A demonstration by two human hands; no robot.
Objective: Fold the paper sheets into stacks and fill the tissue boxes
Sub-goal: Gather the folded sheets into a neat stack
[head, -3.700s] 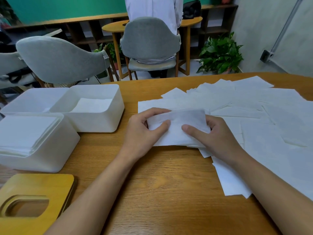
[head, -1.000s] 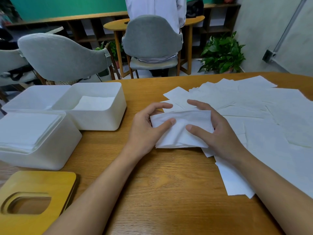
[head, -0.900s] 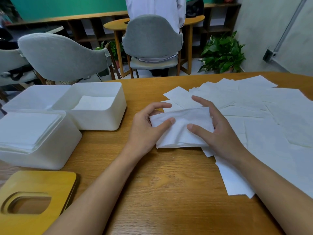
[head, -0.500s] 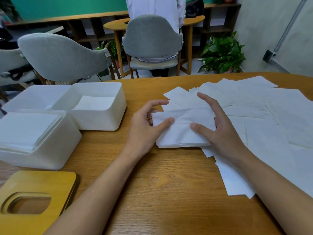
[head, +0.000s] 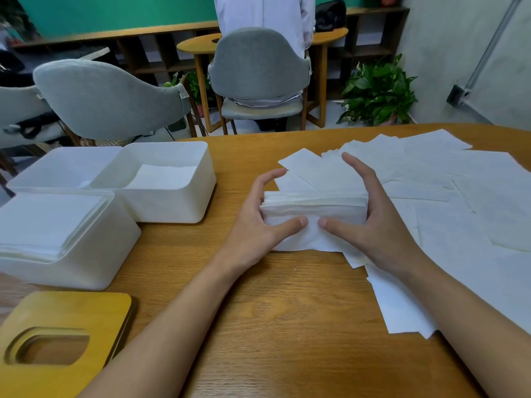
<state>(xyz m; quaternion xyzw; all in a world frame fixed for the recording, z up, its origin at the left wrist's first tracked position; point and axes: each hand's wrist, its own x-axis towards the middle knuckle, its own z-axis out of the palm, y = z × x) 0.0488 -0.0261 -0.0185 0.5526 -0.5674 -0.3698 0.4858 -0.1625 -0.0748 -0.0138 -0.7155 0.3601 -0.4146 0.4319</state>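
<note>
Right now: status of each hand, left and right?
Left hand: grips the left end of the folded stack of white paper sheets.
Right hand: grips the same stack's right end.

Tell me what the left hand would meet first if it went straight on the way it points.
The folded stack, at once: the left hand grips its left end. Beyond the stack, the right hand holds the other end and would likely come next.
</note>
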